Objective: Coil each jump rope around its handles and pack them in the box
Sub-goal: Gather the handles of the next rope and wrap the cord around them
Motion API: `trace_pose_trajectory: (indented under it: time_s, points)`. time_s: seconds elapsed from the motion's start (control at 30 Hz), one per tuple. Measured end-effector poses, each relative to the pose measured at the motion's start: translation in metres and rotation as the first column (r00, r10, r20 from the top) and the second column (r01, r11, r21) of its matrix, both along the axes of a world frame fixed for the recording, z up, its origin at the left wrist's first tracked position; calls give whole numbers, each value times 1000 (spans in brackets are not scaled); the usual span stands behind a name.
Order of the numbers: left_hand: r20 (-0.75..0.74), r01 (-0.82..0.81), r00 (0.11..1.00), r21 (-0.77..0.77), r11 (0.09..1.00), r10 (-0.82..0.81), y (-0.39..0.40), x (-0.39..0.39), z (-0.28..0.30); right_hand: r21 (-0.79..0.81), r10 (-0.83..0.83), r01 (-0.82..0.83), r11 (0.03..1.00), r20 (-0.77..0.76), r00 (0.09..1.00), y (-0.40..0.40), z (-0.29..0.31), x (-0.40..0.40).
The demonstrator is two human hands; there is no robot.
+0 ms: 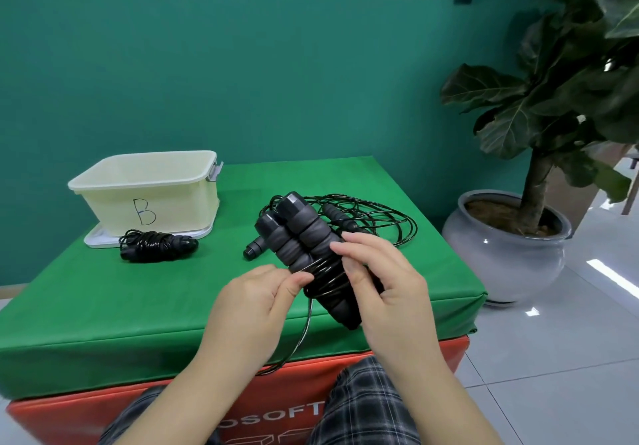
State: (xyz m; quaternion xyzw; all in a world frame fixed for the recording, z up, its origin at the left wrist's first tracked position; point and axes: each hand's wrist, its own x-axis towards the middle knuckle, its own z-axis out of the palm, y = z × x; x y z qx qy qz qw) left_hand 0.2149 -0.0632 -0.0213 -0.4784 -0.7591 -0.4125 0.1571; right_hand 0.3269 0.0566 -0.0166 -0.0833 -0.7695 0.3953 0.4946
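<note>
My right hand grips a pair of black foam jump-rope handles, held together and tilted up to the left above the green cloth. Several turns of black cord wrap their lower part. My left hand pinches that cord just left of the wraps; the loose cord hangs down past the table's front edge. A fully coiled black rope lies in front of the cream box marked "B", which shows nothing inside. A third, uncoiled rope lies in loose loops behind the held handles.
The box stands on its white lid at the back left of the green-covered table. A large potted plant stands on the tiled floor to the right. A green wall is behind. My knees in checked trousers are below the table's front.
</note>
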Motion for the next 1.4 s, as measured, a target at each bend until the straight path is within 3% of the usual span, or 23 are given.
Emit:
trace_pose_trajectory:
  time_s: [0.27, 0.47, 0.57, 0.67, 0.73, 0.87, 1.17, 1.3, 1.4]
  points:
    - [-21, 67, 998, 23, 998, -66, 2, 7, 8, -69, 69, -46, 997, 375, 924, -4, -7, -1]
    - [35, 162, 986, -10, 987, -161, 3, 14, 8, 139, -154, 120, 983, 262, 953, 5, -13, -5]
    - [197, 225, 954, 22, 974, -225, 3, 16, 6, 114, -160, 134, 984, 263, 952, 5, -13, -4]
    - [409, 350, 842, 80, 933, -351, 0, 17, 6, 65, -138, 124, 990, 281, 950, 4, -12, -3]
    - [467, 404, 794, 74, 912, -389, -3, 15, 7, 3, -111, 115, 993, 279, 954, 4, -11, -3]
    - [413, 355, 860, -64, 933, -299, -1, 9, 5, -151, -28, 67, 986, 248, 968, 4, -8, 1]
    - [316, 174, 937, -58, 983, -147, 6, 8, 7, -281, 174, -117, 952, 185, 967, 1, 2, 6]
    - [385, 225, 900, -2, 974, -207, 7, 8, 8, -333, 243, -179, 926, 163, 956, -3, 1, 6]
    - [510, 252, 821, 76, 965, -255, 8, 5, 4, -363, 275, -207, 909, 147, 950, -5, 0, 6]
